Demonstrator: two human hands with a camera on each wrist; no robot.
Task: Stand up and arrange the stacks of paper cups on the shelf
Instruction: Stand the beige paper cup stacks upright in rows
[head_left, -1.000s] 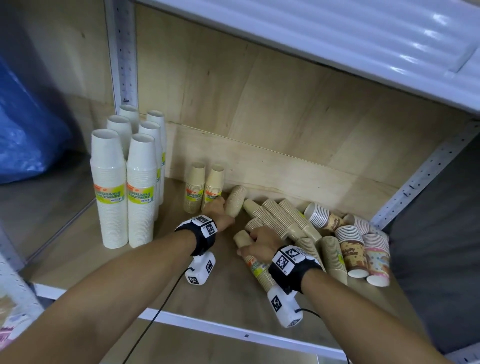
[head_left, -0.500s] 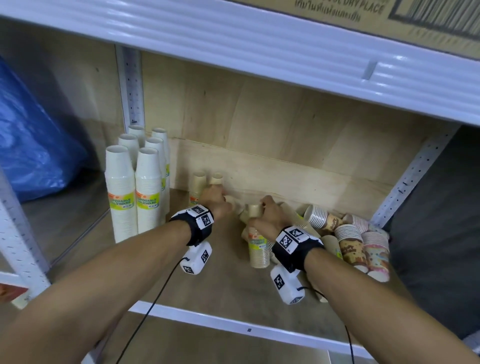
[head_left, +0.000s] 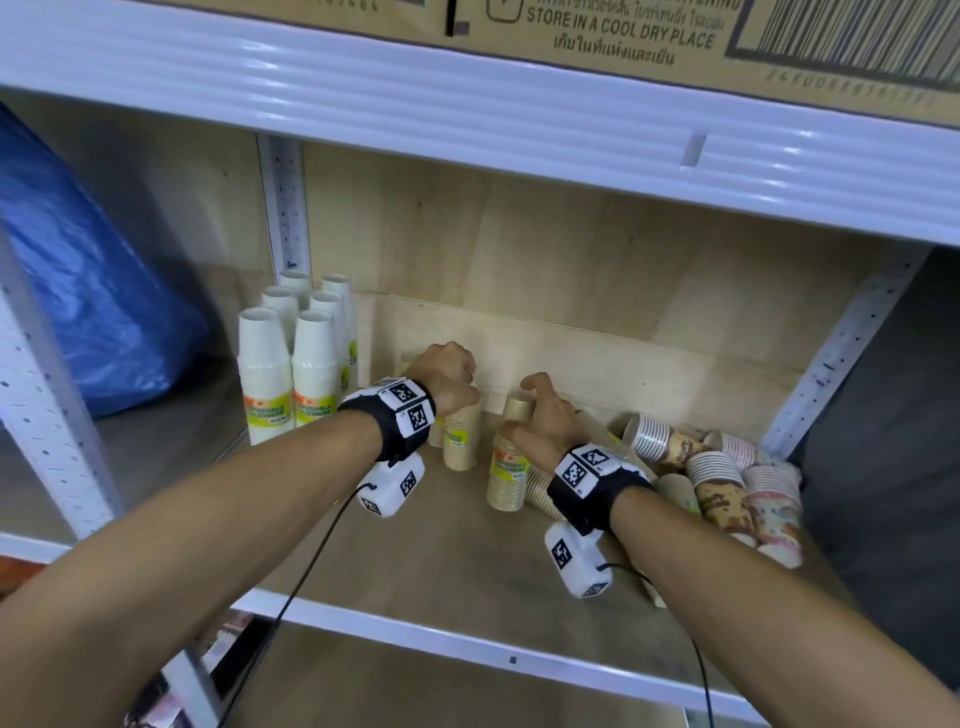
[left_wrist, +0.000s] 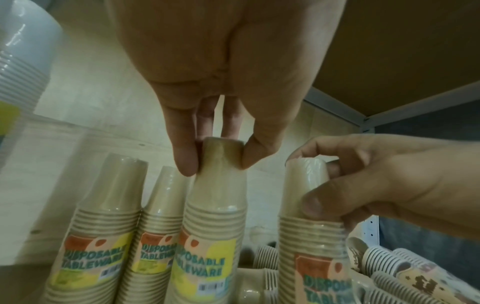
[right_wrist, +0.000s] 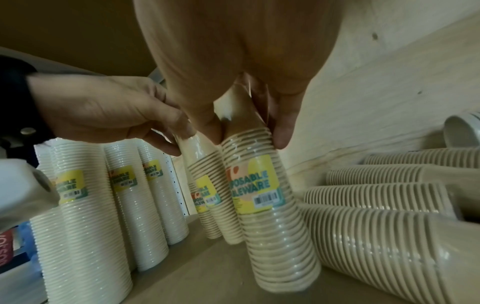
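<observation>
Both hands are inside the shelf bay, each holding the top of a wrapped tan cup stack with a yellow label. My left hand (head_left: 448, 375) (left_wrist: 215, 162) pinches the top cup of one upright stack (head_left: 462, 439) (left_wrist: 215, 216) between thumb and fingers. Two more tan stacks (left_wrist: 103, 226) stand just left of it. My right hand (head_left: 540, 415) (right_wrist: 249, 135) grips the upper end of another stack (head_left: 509, 475) (right_wrist: 257, 195), which stands slightly tilted on the shelf board (head_left: 441, 561). Several tan stacks (right_wrist: 389, 205) still lie flat to its right.
Tall white cup stacks (head_left: 288, 374) stand grouped at the left by the upright post (head_left: 285, 208). Patterned cup stacks (head_left: 727, 483) lie in a heap at the right corner. A cardboard box (head_left: 623, 31) sits on the upper shelf (head_left: 467, 104). A blue bag (head_left: 78, 291) fills the neighbouring bay.
My right hand has raised its tan stack from lying flat to standing. The left hand has set its stack upright beside the two standing ones. The head view has risen.
</observation>
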